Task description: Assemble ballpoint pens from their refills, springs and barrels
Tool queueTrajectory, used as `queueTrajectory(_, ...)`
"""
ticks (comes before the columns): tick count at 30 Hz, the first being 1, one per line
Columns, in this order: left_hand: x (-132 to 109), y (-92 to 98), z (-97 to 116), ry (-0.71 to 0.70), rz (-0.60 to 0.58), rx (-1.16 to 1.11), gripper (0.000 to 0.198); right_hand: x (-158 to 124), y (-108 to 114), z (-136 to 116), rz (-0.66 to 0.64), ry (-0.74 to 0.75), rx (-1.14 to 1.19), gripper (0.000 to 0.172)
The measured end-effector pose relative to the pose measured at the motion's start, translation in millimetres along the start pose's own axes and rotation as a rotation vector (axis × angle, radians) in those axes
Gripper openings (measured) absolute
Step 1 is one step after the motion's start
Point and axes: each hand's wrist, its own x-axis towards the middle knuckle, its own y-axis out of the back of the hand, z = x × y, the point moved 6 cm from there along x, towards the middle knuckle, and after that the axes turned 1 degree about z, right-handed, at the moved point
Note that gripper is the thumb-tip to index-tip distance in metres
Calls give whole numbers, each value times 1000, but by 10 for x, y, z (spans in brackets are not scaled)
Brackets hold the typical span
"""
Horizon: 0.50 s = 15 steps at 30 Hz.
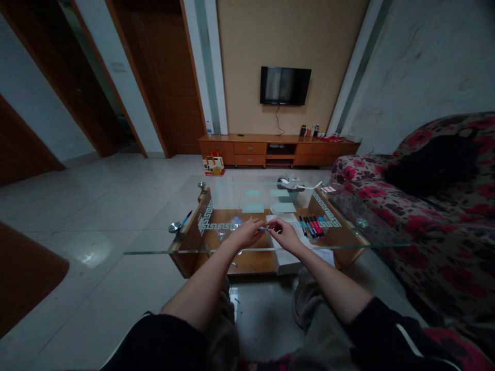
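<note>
Both my hands are raised over the near part of the glass table [154, 242], fingertips almost meeting. My left hand [247, 233] is closed on a slim, pen-like piece [262, 228] with a blue-green tint. Its far end reaches the pinched fingers of my right hand [285, 235]. Fingers cover most of the piece, so its exact kind is unclear. Right of my right hand lies a row of several pens [311, 226] in black, blue and red. A single dark pen with blue on it [186, 218] rests at the table's left side.
A dark basket [289, 195] with whitish items is at the table's far side. Under the glass, a shelf holds a white box [285, 262]. A flowered sofa [371, 190] stands at right. Beyond are a low wooden cabinet [251, 149] and a paper bag [213, 165].
</note>
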Motion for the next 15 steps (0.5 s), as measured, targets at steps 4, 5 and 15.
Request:
queueTrajectory(4,-4,15,14,-13,20,-5,21,1,1,20,23,-11,33,19)
queueTrajectory(5,-5,17,17,-15,20,-8,21,2,-1,27,24,-14,37,19)
queueTrajectory(15,-2,-1,2,3,-2,-12,12,4,8,43,33,-14,31,21)
